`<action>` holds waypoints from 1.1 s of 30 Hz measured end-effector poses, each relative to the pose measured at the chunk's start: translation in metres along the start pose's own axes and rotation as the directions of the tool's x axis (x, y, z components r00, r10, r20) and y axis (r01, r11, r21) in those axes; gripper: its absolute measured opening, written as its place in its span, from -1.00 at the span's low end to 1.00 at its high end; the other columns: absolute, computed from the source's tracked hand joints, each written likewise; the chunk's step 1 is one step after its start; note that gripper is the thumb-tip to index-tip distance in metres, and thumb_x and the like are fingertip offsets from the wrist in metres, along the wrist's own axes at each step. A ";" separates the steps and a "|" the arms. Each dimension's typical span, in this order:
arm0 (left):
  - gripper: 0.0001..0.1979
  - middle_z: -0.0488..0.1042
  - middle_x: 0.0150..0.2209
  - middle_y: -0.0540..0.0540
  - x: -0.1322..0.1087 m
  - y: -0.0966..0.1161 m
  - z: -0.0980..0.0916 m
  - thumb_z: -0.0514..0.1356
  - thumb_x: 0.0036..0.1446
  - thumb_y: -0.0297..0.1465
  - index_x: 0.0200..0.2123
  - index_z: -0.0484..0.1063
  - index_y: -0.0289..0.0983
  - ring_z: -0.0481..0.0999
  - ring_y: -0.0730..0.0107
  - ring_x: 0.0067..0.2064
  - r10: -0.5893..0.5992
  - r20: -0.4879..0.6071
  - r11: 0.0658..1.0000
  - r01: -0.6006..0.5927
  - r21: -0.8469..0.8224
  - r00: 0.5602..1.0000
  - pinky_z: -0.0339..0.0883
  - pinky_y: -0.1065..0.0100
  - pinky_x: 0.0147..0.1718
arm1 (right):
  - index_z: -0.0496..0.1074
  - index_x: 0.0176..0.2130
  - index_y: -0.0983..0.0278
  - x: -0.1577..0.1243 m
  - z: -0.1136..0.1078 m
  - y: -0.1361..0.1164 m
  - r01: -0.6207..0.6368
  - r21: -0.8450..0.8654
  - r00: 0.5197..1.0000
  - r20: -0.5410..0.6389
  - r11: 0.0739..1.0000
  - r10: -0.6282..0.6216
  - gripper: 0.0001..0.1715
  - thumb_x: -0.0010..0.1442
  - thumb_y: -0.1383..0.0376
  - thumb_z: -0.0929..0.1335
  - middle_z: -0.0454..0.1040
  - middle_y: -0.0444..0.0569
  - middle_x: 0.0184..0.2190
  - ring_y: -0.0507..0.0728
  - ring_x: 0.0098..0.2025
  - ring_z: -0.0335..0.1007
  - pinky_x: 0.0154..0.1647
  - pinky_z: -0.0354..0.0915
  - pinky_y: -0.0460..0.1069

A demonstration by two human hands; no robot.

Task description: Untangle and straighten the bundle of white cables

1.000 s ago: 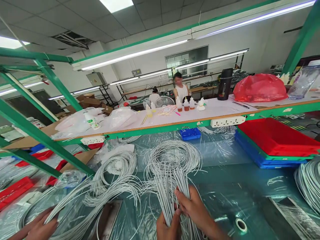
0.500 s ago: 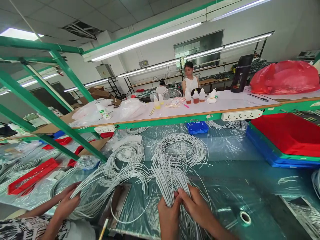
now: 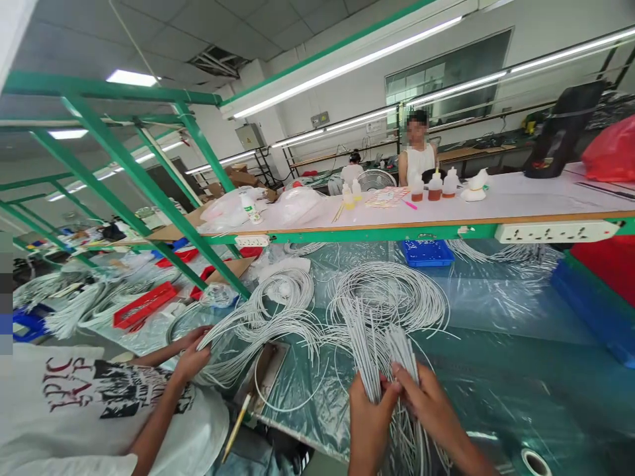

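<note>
My left hand (image 3: 371, 413) is closed around a bundle of light grey cables (image 3: 363, 350), whose ends fan upward from the fist. Close beside it, my right hand (image 3: 429, 403) grips a second bunch of the same cables (image 3: 401, 347), with thumb and fingers near the left hand's thumb. Below both hands the cable lengths hang down over the table's near edge. Just behind them lies a large loose coil of grey cable (image 3: 391, 291). A smaller coil (image 3: 285, 291) rests to its left, with loose strands running between.
On the left, a co-worker in a printed white shirt (image 3: 119, 396) holds other cables. A blue tray (image 3: 427, 252) sits under the raised shelf (image 3: 367, 213), which carries bottles. A red tray (image 3: 145, 305), a tape roll (image 3: 536, 461) and stacked blue bins (image 3: 590, 307) lie around the bench.
The view has swung left, so the scene sits further right and more of the co-worker shows. My hands still hold the two cable bunches, now slightly further apart at the tops.
</note>
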State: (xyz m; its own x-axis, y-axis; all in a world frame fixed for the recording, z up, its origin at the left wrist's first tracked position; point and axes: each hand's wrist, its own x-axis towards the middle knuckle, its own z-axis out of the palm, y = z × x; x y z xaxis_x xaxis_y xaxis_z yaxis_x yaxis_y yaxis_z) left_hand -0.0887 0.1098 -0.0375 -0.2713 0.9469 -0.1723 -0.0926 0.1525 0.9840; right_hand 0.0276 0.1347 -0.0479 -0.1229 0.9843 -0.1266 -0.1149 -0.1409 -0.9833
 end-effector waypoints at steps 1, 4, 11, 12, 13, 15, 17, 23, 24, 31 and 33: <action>-0.56 0.27 -0.63 0.06 0.000 -0.004 -0.001 0.41 -0.13 -0.05 -0.41 0.44 -0.31 0.13 0.52 -0.63 -0.040 0.018 0.996 0.041 -0.076 0.999 0.04 0.46 -0.64 | 0.39 -0.46 0.24 0.002 -0.004 0.002 -0.020 -0.034 0.999 -0.038 0.999 0.018 -0.43 0.13 -0.19 0.32 0.38 -0.07 -0.59 0.15 -0.54 0.30 -0.50 0.23 0.00; -0.41 0.32 -0.55 0.04 -0.002 -0.015 -0.007 0.37 -0.12 0.09 -0.33 0.42 -0.33 0.02 0.66 -0.66 -0.125 0.091 0.950 0.145 -0.275 0.988 -0.10 0.52 -0.68 | 0.31 -0.56 0.22 0.008 -0.018 0.002 -0.036 -0.111 0.990 -0.140 0.993 0.020 -0.43 0.03 -0.19 0.39 0.34 -0.10 -0.61 0.15 -0.50 0.31 -0.43 0.27 0.01; -0.42 0.29 -0.57 0.08 -0.008 -0.028 -0.009 0.38 -0.10 0.09 -0.43 0.33 -0.33 0.01 0.73 -0.69 -0.131 0.208 0.941 0.188 -0.282 0.969 -0.15 0.55 -0.72 | 0.40 -0.34 0.28 0.005 -0.006 -0.009 -0.166 0.256 0.981 -0.054 0.952 0.185 -0.37 -0.09 -0.18 0.48 0.30 -0.19 -0.67 0.01 -0.64 0.17 -0.63 0.12 -0.10; -0.42 0.26 -0.59 0.09 -0.008 -0.030 -0.008 0.37 -0.09 0.09 -0.44 0.32 -0.32 0.00 0.72 -0.70 -0.130 0.220 0.945 0.188 -0.268 0.967 -0.15 0.55 -0.72 | 0.39 -0.35 0.29 0.006 -0.001 -0.010 -0.166 0.295 0.980 -0.059 0.941 0.192 -0.37 -0.11 -0.17 0.49 0.19 -0.26 -0.73 -0.03 -0.68 0.05 -0.67 0.02 -0.13; -0.43 0.23 -0.62 0.11 -0.008 -0.032 -0.007 0.37 -0.08 0.08 -0.45 0.32 -0.32 -0.01 0.72 -0.70 -0.127 0.231 0.950 0.185 -0.253 0.965 -0.16 0.55 -0.72 | 0.37 -0.36 0.29 0.007 0.004 -0.011 -0.167 0.328 0.978 -0.066 0.930 0.199 -0.38 -0.12 -0.15 0.50 0.10 -0.31 -0.77 -0.07 -0.70 -0.06 -0.68 -0.06 -0.15; -0.46 0.17 -0.65 0.14 -0.009 -0.035 -0.006 0.35 -0.03 0.07 -0.44 0.34 -0.32 -0.04 0.71 -0.70 -0.114 0.263 0.958 0.176 -0.225 0.958 -0.18 0.54 -0.72 | 0.35 -0.35 0.28 0.010 0.011 -0.013 -0.183 0.371 0.972 -0.068 0.910 0.223 -0.41 -0.12 -0.12 0.50 0.03 -0.36 -0.78 -0.10 -0.71 -0.16 -0.70 -0.13 -0.16; -0.48 0.16 -0.65 0.14 -0.009 -0.036 -0.006 0.33 0.02 0.04 -0.42 0.36 -0.34 -0.08 0.72 -0.70 -0.107 0.295 0.963 0.173 -0.207 0.949 -0.19 0.54 -0.71 | 0.32 -0.32 0.26 0.012 0.016 -0.013 -0.185 0.372 0.970 -0.077 0.909 0.229 -0.42 -0.10 -0.10 0.49 0.05 -0.36 -0.76 -0.10 -0.71 -0.16 -0.71 -0.14 -0.17; -0.53 0.35 -0.54 0.00 -0.006 -0.030 -0.017 0.25 0.13 0.01 -0.43 0.40 -0.32 0.25 0.53 -0.58 -0.044 0.240 0.987 0.078 -0.138 0.970 0.18 0.47 -0.57 | 0.21 -0.39 0.24 0.009 0.017 -0.014 -0.128 0.286 0.990 -0.024 0.950 0.141 -0.41 0.00 -0.16 0.43 0.05 -0.36 -0.75 -0.10 -0.70 -0.14 -0.69 -0.13 -0.16; -0.54 0.37 -0.52 -0.02 -0.003 -0.027 -0.020 0.23 0.16 -0.01 -0.44 0.42 -0.33 0.34 0.48 -0.50 -0.016 0.200 0.991 0.042 -0.126 0.980 0.27 0.46 -0.45 | 0.21 -0.39 0.24 0.007 0.015 -0.015 -0.127 0.281 0.991 0.004 0.951 0.132 -0.41 0.01 -0.17 0.43 0.07 -0.35 -0.74 -0.10 -0.70 -0.14 -0.69 -0.14 -0.16; -0.41 0.06 -0.66 0.18 0.016 -0.001 -0.030 0.37 -0.10 0.09 -0.52 0.18 -0.25 -0.07 0.66 -0.68 -0.115 0.084 0.948 0.135 -0.289 0.990 -0.17 0.53 -0.71 | 0.28 -0.28 0.24 -0.016 0.019 -0.010 -0.172 0.103 0.964 0.223 0.980 0.146 -0.46 0.14 -0.17 0.37 0.09 -0.32 -0.67 -0.06 -0.65 -0.08 -0.62 -0.03 -0.11; -0.41 0.03 -0.66 0.19 0.014 0.006 -0.031 0.41 -0.14 0.06 -0.50 0.20 -0.27 -0.07 0.67 -0.66 -0.118 0.125 0.958 0.146 -0.247 0.985 -0.19 0.56 -0.69 | 0.32 -0.24 0.25 -0.019 0.023 -0.010 -0.139 0.043 0.970 0.205 0.989 0.127 -0.45 0.16 -0.17 0.34 0.08 -0.32 -0.68 -0.03 -0.64 -0.04 -0.61 0.00 -0.10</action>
State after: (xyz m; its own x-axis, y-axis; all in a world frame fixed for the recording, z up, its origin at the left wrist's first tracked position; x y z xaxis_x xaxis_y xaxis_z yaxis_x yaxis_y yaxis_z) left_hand -0.1225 0.1151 -0.0358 -0.1366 0.9504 -0.2796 -0.3651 0.2141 0.9060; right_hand 0.0082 0.1148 -0.0324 -0.3362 0.9155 -0.2211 -0.1385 -0.2803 -0.9499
